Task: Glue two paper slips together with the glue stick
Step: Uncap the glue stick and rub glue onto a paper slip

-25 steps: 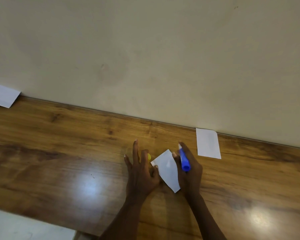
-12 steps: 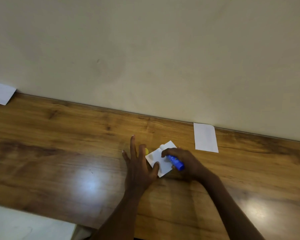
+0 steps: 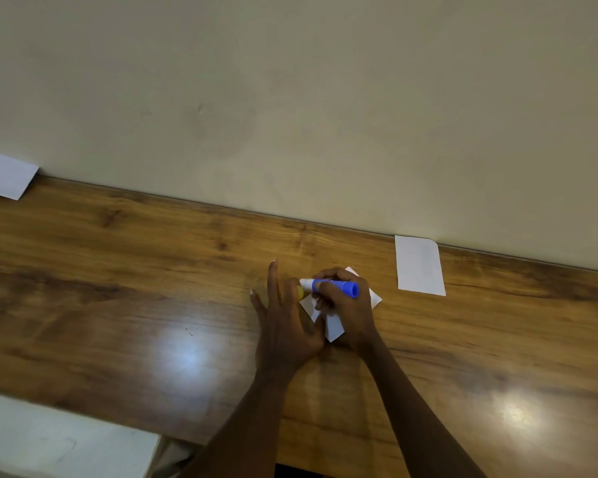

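A white paper slip [image 3: 335, 324] lies on the wooden table [image 3: 118, 288], mostly under my hands. My right hand [image 3: 346, 305] grips a blue glue stick [image 3: 339, 287] that lies almost level, its white tip pointing left over the slip's left corner. My left hand [image 3: 287, 319] rests flat with fingers spread, its thumb side pressing the slip's left edge. A small yellow thing [image 3: 300, 292], perhaps the cap, peeks out between the fingers. A second white slip [image 3: 419, 265] lies apart at the right, against the wall.
More white paper [image 3: 4, 174] lies at the far left by the wall. The beige wall [image 3: 290, 115] runs along the table's far edge. A white surface [image 3: 49, 439] sits below the table's near-left edge.
My right hand has swung over the slip, turning the glue stick from pointing away to lying sideways with its tip to the left. The left hand stays pressed on the slip.
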A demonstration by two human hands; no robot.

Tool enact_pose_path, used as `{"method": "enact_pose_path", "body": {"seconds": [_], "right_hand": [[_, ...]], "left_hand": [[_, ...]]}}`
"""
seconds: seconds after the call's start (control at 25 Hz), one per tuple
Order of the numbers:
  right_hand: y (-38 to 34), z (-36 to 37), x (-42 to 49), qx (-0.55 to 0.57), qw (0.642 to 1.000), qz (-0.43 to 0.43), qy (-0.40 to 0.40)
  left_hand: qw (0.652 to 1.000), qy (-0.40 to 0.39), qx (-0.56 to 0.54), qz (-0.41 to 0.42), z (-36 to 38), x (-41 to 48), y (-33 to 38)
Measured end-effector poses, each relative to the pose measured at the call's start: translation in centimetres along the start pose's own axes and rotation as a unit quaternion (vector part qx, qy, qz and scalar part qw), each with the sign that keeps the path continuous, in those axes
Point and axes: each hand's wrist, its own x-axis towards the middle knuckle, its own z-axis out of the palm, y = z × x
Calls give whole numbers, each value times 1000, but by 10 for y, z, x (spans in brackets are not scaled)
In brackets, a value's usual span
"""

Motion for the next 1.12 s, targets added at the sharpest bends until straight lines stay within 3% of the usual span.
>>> {"method": "enact_pose_path", "body": {"seconds": [0.56,1.12], "right_hand": [[8,-8,3,-147,988,-51,-22],[0,-51,27,-149,982,-23,116]], "left_hand": [[1000,-3,8,-7,0,1,0],[999,0,41,-3,-1,1,1]]}}
